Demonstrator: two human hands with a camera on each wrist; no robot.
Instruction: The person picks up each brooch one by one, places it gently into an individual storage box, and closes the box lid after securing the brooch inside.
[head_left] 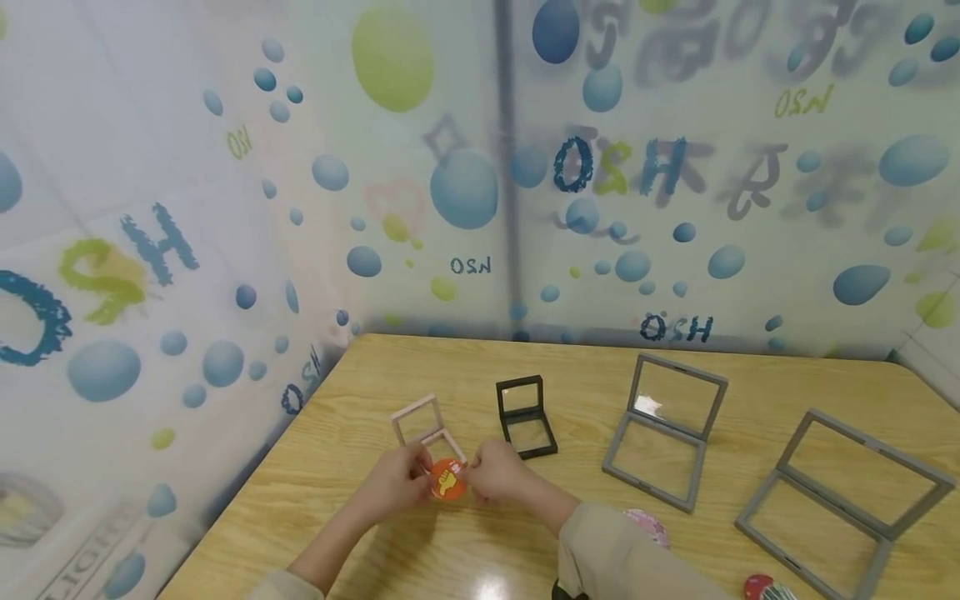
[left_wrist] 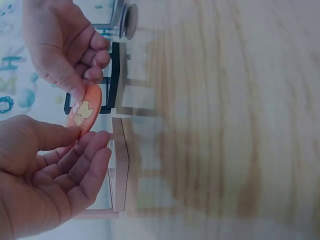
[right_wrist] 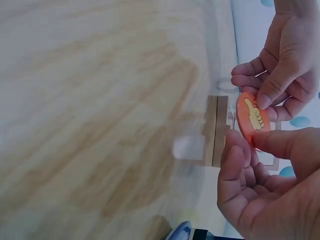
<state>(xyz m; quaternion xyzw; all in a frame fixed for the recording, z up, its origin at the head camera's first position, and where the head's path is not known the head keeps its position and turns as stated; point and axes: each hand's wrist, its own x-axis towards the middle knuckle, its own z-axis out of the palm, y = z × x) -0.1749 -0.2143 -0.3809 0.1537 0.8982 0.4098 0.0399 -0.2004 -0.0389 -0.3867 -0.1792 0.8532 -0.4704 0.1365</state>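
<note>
A round orange badge [head_left: 448,482] with a yellow thumbs-up picture is held between both hands, face toward the head camera. My left hand [head_left: 395,482] pinches its left edge between thumb and fingers. On the opposite edge, my right hand [head_left: 497,472] pinches it the same way. Just behind the badge stands a small pink display frame [head_left: 413,407], opened out with one panel upright and the other on the table. In the left wrist view the badge [left_wrist: 87,112] is tilted, and the pink frame [left_wrist: 120,165] stands beyond the left fingers.
A small black frame [head_left: 522,413] stands opened behind the right hand. Two larger grey frames, one mid-right [head_left: 667,428] and one far right [head_left: 832,502], are opened too. A pink round badge [head_left: 648,527] and a red one [head_left: 767,587] lie nearer. A bubble-printed curtain [head_left: 465,192] borders the table.
</note>
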